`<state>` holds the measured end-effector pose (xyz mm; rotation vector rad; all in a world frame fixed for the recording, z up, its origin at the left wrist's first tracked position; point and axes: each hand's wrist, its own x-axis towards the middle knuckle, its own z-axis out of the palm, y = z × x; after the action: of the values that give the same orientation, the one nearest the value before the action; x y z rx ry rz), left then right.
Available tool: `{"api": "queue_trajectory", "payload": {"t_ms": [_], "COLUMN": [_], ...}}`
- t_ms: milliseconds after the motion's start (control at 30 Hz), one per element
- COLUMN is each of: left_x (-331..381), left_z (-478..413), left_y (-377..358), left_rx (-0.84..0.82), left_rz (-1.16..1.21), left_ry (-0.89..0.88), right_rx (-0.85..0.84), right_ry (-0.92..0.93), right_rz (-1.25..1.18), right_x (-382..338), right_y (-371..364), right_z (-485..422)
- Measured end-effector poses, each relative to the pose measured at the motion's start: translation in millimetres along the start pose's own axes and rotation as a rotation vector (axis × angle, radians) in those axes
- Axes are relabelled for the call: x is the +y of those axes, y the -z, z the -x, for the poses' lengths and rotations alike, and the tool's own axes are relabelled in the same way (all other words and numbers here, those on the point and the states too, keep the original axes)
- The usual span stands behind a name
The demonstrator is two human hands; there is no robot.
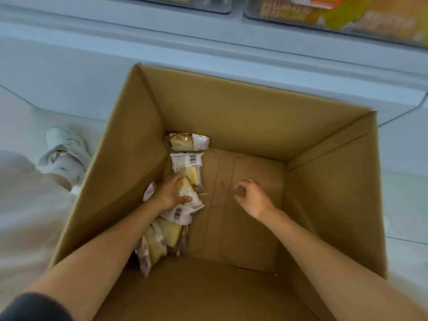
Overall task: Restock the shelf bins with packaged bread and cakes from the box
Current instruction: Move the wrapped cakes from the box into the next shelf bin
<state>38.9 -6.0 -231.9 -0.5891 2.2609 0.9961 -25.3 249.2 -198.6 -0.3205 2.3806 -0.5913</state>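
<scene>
A deep cardboard box (254, 117) stands open below me. Several clear packets of cake and bread lie in a row along its left inner wall. My left hand (170, 191) reaches down and grips one cake packet (190, 194) in the middle of that row, thumb and fingers curled round it. Another packet (185, 164) lies just beyond it, and one more (188, 142) sits in the far corner. More packets (159, 242) lie under my left forearm. My right hand (251, 198) hovers over the bare box floor with loosely curled fingers, holding nothing.
Two clear shelf bins sit at the top edge, the left bin (185, 4) and the right bin (335, 15) with orange and yellow packets. A white shelf ledge (208, 49) runs below them. A white shoe (64, 149) is on the floor left of the box.
</scene>
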Motion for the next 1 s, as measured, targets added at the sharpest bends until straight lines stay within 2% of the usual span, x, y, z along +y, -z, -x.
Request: {"api": "queue_trajectory", "payload": {"t_ms": [133, 200, 300, 367, 433, 500, 600, 633, 700, 767, 833, 900, 933, 1000], "left_x": [0, 1, 6, 11, 19, 36, 75, 86, 103, 110, 115, 120, 120, 123], "left_z": [-15, -19, -12, -7, -4, 5, 35, 44, 62, 75, 82, 86, 87, 86], "left_y": [-2, -1, -3, -7, -9, -8, -5, -5, 0, 9, 18, 24, 24, 24], "left_rx": [0.068, 0.075, 0.041, -0.012, -0.012, 0.089, 0.316, 0.293, 0.06, -0.237, -0.365, -0.446, -0.511, -0.598], "left_rz": [-0.008, -0.124, -0.426, -0.469, -0.268, 0.021, 0.295, 0.37, 0.443, 0.532, 0.635, 0.733, 0.796, 0.931], "left_ry": [0.07, 0.08, 0.057, 0.01, -0.038, -0.065, -0.111, -0.137, -0.202, -0.179, -0.134, -0.116, -0.107, -0.09], "right_rx": [-0.002, -0.005, -0.015, -0.021, -0.036, -0.041, -0.118, -0.145, -0.102, 0.03, 0.01, -0.181, -0.219, -0.096], "right_ry": [-0.035, -0.049, -0.062, -0.078, -0.097, -0.129, -0.233, -0.27, -0.286, -0.285, -0.248, -0.164, -0.128, -0.114], "right_rz": [-0.037, -0.061, -0.106, -0.141, -0.206, -0.343, -0.78, -0.948, -1.165, -1.23, -1.28, -1.188, -1.084, -1.014], "right_x": [0, -1, -7, -11, -17, -25, -42, -48, -54, -52, -45, -41, -42, -41], "right_y": [-2, -3, -2, -2, 0, 5, 14, 17, 26, 37, 47, 49, 47, 47], "right_z": [3, 4, 8, 11, 15, 18, 25, 27, 30, 32, 36, 43, 47, 48]}}
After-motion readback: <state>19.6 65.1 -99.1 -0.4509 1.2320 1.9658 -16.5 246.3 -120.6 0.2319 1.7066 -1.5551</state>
